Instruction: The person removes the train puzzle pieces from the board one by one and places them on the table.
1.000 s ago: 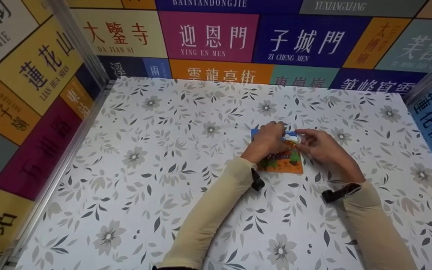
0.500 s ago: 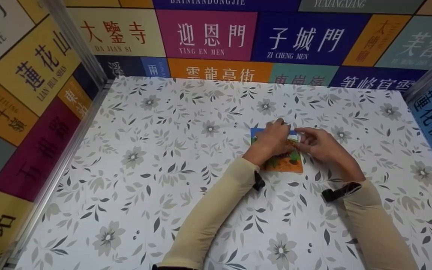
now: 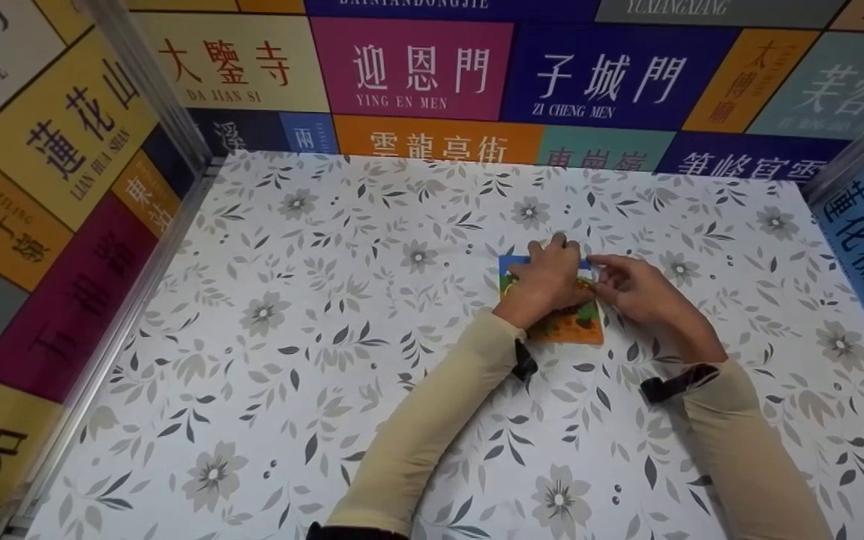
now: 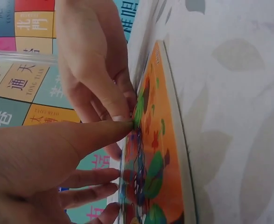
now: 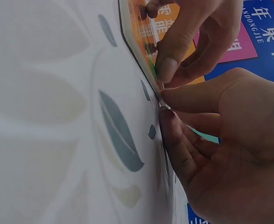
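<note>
Resting flat on the puzzle board (image 3: 578,330), the left hand (image 3: 544,281) presses down; the right hand (image 3: 638,289) pinches its right edge, a grip only the right wrist view shows.

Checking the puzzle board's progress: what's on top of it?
Both hands: the left hand presses on the puzzle board, the right hand pinches at its right edge. The picture beneath them is covered.

The back wall's magenta panel (image 3: 411,69) reads "迎恩門 YING EN MEN"; the navy panel (image 3: 610,79) "子城門 ZI CHENG MEN"; the cream panel (image 3: 233,66) "大鑒寺 DA JIAN SI".
</note>
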Demonstrator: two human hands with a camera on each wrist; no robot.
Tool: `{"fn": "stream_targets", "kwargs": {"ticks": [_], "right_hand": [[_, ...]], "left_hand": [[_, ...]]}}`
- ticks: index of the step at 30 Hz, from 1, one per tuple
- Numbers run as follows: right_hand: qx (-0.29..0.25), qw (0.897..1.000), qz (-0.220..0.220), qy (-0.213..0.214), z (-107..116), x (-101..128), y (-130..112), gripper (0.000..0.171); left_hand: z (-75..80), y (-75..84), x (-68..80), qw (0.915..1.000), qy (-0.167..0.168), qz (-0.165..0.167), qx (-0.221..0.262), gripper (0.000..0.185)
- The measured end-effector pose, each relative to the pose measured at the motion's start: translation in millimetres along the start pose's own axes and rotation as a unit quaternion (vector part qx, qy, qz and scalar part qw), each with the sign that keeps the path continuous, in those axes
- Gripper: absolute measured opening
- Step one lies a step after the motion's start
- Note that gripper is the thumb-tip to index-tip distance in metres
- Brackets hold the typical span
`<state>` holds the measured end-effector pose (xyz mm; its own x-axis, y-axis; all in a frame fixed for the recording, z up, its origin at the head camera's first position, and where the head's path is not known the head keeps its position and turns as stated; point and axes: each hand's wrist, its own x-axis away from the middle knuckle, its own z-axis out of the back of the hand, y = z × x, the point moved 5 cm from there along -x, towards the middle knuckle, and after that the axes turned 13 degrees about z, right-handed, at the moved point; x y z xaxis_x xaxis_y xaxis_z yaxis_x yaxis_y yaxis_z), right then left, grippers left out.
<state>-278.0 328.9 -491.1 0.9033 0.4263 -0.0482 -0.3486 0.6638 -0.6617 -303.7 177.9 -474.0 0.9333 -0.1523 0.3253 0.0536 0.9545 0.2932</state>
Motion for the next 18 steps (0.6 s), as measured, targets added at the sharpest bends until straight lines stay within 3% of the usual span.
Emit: {"fn": "stream_targets", "kwargs": {"ticks": [7, 18], "right_hand": [[-0.002, 1.0, -0.025, 0.002, -0.7, 0.3, 0.9, 0.047], [-0.007, 1.0, 0.012, -0.003, -3.0, -0.4, 0.0, 0.049]], "left_hand": [[1.1, -0.8, 0.4, 0.9998, -0.001, 0.01, 0.018, 0.078], [6.1, -8.1, 1.5, 0.9967, -0.006, -0.037, 0.071, 0.061]]}}
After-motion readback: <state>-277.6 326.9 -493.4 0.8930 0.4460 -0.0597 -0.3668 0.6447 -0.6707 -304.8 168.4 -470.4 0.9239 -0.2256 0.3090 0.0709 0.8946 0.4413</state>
